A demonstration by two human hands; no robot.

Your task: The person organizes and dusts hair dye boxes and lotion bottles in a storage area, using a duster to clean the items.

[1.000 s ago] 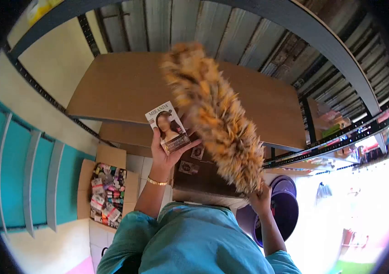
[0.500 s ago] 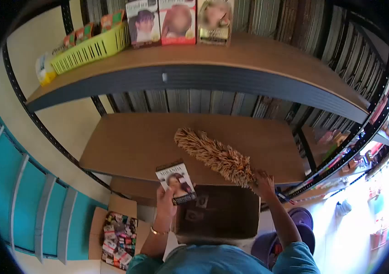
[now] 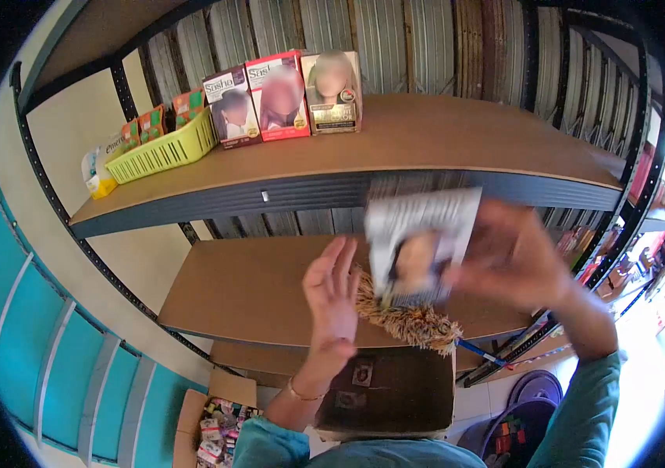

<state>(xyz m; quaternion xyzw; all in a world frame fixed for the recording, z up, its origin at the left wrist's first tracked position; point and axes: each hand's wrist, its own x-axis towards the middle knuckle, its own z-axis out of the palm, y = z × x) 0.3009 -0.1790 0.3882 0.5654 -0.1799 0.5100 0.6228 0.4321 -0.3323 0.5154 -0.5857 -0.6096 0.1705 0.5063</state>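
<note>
Two hands are up in front of the shelves. The right hand [image 3: 516,261] has its fingers [image 3: 469,274] wrapped round a box [image 3: 418,246] with a face on it. The box is blurry and sits near the middle of the view, in the air between the two shelves. The left hand [image 3: 332,300] is at 9 o'clock from the box, just beside it. Its fingers [image 3: 338,261] are spread wide and hold nothing.

At 6 o'clock from the box, a fluffy duster [image 3: 410,321] lies on the low shelf [image 3: 247,288]. No hand is on it. At 12 o'clock, three more boxes [image 3: 279,95] stand in a row at the back of the top shelf [image 3: 442,132]. A yellow basket [image 3: 162,148] is at 9 o'clock from them.

I think the step in hand is the carry: the box is held up in the air and is not on a shelf yet. If it is to join the row, the next move calls for a lift over the front edge of the top shelf. The box should be turned upright with the face to the front. It should be set down at 3 o'clock from the row, where the shelf is bare, without a bump to the others.
</note>
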